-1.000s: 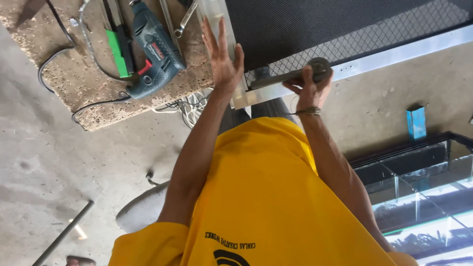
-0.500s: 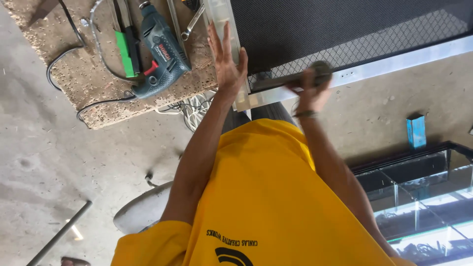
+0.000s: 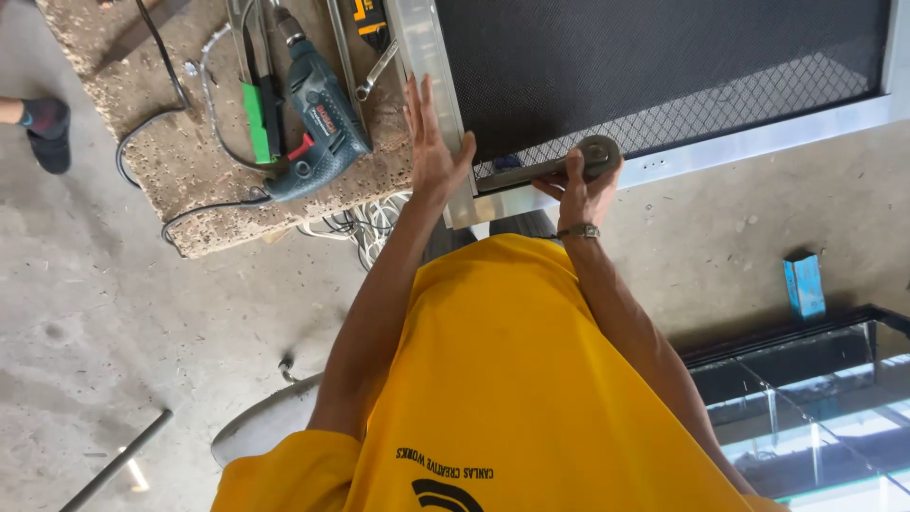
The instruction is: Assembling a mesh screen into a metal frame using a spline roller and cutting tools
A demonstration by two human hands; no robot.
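Roller tool point(image 3: 559, 166), a round wheel on a long grey handle, lies along the lower edge of the screen frame point(image 3: 758, 133), its long axis running left to right with the wheel toward the right. The right hand point(image 3: 583, 194) is closed around it near the wheel. The left hand point(image 3: 434, 142), fingers spread wide, presses flat on the frame's corner. Black mesh point(image 3: 664, 57) already covers the frame; how much edge remains unseated cannot be told. A corded drill point(image 3: 318, 123) rests on the rough surface point(image 3: 190, 190) nearby.

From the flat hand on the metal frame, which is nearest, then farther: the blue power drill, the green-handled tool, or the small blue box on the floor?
Measured from the left hand:
1. Blue power drill, just beside it on the rough board.
2. Green-handled tool, beyond the drill on the same board.
3. Small blue box, far across on the concrete floor.
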